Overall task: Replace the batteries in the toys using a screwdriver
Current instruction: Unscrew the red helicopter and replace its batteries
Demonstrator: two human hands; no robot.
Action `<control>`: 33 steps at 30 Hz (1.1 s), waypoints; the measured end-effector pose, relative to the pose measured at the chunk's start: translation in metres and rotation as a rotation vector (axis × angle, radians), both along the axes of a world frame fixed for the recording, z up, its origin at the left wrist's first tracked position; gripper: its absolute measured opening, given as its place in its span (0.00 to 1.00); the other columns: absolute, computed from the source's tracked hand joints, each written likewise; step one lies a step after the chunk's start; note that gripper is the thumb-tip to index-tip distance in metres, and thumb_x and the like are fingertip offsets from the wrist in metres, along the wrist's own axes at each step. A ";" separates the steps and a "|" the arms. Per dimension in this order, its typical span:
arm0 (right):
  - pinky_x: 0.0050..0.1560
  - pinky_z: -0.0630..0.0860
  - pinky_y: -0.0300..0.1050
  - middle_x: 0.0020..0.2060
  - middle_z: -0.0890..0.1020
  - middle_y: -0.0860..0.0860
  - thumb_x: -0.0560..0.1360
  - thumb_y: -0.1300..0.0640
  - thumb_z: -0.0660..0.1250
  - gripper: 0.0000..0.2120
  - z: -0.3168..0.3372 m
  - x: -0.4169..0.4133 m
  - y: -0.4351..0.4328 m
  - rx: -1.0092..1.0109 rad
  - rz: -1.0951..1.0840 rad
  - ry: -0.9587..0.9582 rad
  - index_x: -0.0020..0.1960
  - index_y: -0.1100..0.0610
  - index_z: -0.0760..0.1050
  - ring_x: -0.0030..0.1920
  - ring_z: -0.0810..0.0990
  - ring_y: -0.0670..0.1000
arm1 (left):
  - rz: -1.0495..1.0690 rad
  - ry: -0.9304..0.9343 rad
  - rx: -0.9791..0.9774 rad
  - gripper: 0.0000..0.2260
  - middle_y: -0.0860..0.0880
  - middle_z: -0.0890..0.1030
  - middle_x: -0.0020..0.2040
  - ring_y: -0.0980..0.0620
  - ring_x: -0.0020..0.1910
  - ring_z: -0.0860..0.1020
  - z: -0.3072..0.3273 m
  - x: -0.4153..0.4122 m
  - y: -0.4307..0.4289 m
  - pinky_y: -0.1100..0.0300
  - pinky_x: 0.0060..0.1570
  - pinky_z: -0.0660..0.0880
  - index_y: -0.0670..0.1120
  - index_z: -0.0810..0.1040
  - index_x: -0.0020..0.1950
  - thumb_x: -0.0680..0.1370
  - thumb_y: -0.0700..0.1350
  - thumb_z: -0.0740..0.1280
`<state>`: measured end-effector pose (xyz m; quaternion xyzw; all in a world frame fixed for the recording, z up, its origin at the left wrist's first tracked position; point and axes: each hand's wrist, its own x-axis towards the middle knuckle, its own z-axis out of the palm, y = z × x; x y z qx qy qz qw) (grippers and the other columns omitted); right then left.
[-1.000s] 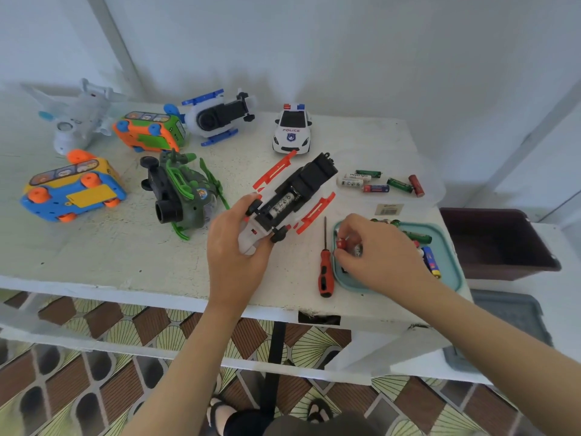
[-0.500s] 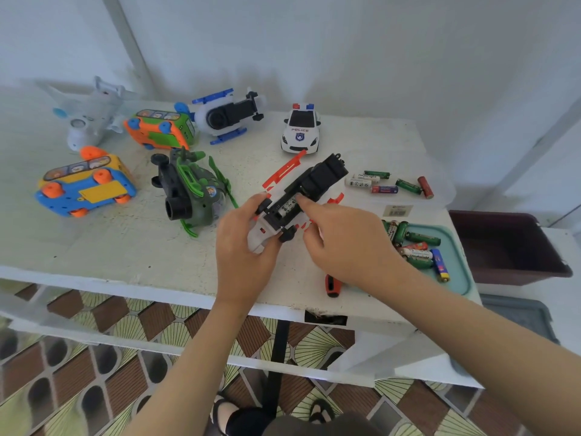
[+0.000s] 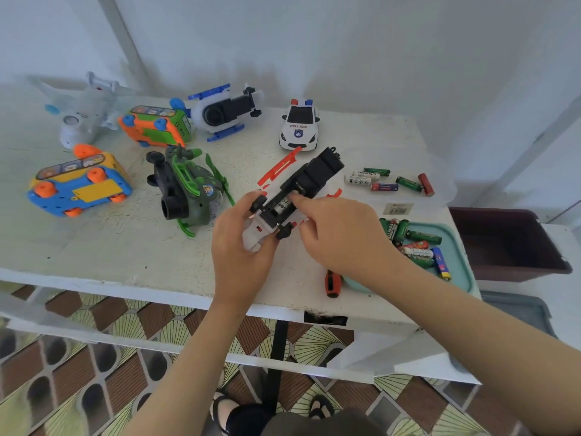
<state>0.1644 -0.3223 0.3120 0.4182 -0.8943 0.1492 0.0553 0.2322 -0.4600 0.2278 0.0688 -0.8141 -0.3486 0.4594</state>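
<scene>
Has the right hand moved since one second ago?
Yes. The right hand went left, away from the tray to the white toy.
</scene>
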 end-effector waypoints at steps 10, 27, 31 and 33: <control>0.26 0.57 0.35 0.34 0.77 0.48 0.76 0.53 0.44 0.27 -0.001 0.001 0.000 -0.009 0.141 0.120 0.67 0.47 0.75 0.30 0.73 0.50 | 0.007 0.002 -0.012 0.24 0.52 0.75 0.52 0.55 0.48 0.73 -0.001 0.001 -0.001 0.70 0.55 0.68 0.47 0.70 0.66 0.73 0.41 0.73; 0.34 0.68 0.31 0.37 0.75 0.36 0.78 0.65 0.57 0.19 0.002 -0.017 0.017 -0.334 0.150 -0.410 0.62 0.51 0.79 0.31 0.73 0.40 | -0.008 0.009 -0.068 0.23 0.51 0.75 0.54 0.58 0.49 0.71 -0.001 0.001 0.000 0.71 0.55 0.67 0.46 0.70 0.66 0.73 0.44 0.72; 0.28 0.71 0.38 0.36 0.80 0.42 0.76 0.65 0.59 0.15 0.004 -0.028 0.041 -0.350 -0.023 -0.452 0.44 0.52 0.81 0.25 0.70 0.42 | -0.009 0.006 -0.061 0.23 0.51 0.75 0.54 0.56 0.49 0.72 0.000 0.002 0.001 0.71 0.56 0.67 0.46 0.70 0.66 0.74 0.46 0.72; 0.37 0.73 0.38 0.42 0.80 0.44 0.76 0.61 0.60 0.11 0.007 -0.033 0.054 -0.080 -0.042 -0.339 0.46 0.51 0.80 0.34 0.75 0.37 | -0.013 0.011 -0.057 0.23 0.51 0.75 0.54 0.56 0.49 0.72 0.000 0.002 0.001 0.71 0.56 0.67 0.45 0.70 0.66 0.73 0.46 0.72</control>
